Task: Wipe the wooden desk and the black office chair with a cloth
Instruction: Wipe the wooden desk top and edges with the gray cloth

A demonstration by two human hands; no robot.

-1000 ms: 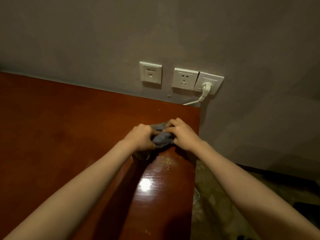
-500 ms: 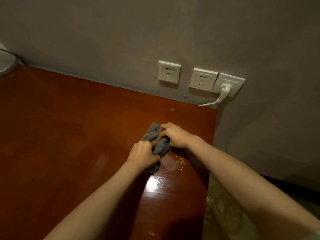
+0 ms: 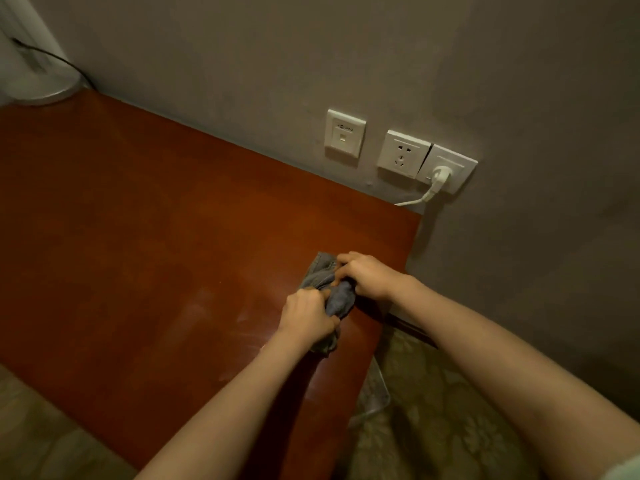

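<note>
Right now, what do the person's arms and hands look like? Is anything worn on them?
Both forearms are bare. The left hand and the right hand wear no gloves, and no watch or ring shows. A pale sleeve edge shows by the right upper arm.

Head cam, steeply down, close over desk (image 3: 156, 237)

left hand (image 3: 306, 317): fingers curled, gripping cloth (image 3: 341, 298) | right hand (image 3: 369, 276): fingers curled, pinching same cloth | forearms: bare, extended forward, converging
</note>
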